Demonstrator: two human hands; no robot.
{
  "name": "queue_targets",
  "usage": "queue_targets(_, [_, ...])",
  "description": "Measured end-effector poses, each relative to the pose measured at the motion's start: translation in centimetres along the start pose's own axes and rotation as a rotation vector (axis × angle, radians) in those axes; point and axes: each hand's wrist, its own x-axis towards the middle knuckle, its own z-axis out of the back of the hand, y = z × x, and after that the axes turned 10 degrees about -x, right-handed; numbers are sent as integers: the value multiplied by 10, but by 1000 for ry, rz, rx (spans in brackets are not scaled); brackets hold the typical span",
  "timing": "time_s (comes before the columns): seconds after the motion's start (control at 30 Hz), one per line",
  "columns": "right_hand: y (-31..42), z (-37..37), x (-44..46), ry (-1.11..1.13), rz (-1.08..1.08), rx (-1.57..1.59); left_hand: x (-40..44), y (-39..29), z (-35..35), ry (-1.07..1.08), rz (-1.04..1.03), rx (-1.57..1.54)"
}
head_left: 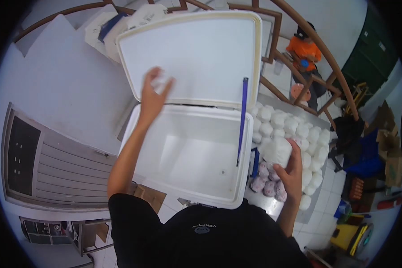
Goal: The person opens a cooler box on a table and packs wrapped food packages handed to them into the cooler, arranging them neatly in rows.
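Note:
In front of me stands a white cooler box [178,143] with its lid [201,58] raised and its white inside bare. My left hand [152,96] is lifted before the lid, thumb and fingers apart with nothing in them; its fingertips are slightly blurred. On the other side, my right hand [291,172] grips a white wrapped bundle [277,152], rounded and about fist-sized. It is held above a metal table covered in many similar white bundles [315,154]. Several purple-printed round bundles [269,188] lie just below that hand.
A purple strap [242,120] runs from the lid into the box. Behind are a brown railing [332,58] and a seated person in an orange shirt [303,51]. Opened cartons [105,33] lean behind the lid. A yellow machine [348,236] stands at the lower right.

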Motion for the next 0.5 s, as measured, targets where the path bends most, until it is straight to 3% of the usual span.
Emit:
queue_targets(0.03, [7, -8, 5, 35, 47, -41, -28, -39, -12, 253, 185, -383])
queue_targets(0.1, [26, -30, 12, 91, 136, -124, -79, -114, -31, 580, 364, -577])
queue_targets(0.17, [43, -53, 17, 121, 252, -246, -113, -148, -40, 694, 485, -725])
queue_targets(0.27, [51, -81, 11, 61, 345, -544, -127, -152, -46, 675, 593, -889])
queue_targets(0.33, [47, -89, 6, 123, 320, -593, -133, -150, -49, 499, 853, -672])
queue_targets(0.4, [46, -79, 8, 148, 285, -604, -138, -146, -47, 490, 917, -689])
queue_targets(0.47, [43, -56, 9, 341, 232, -279, -140, -130, -43, 478, 1006, -696])
queue_targets(0.5, [36, -41, 9, 317, 201, -276, -140, -112, -40, 375, 1035, -789])
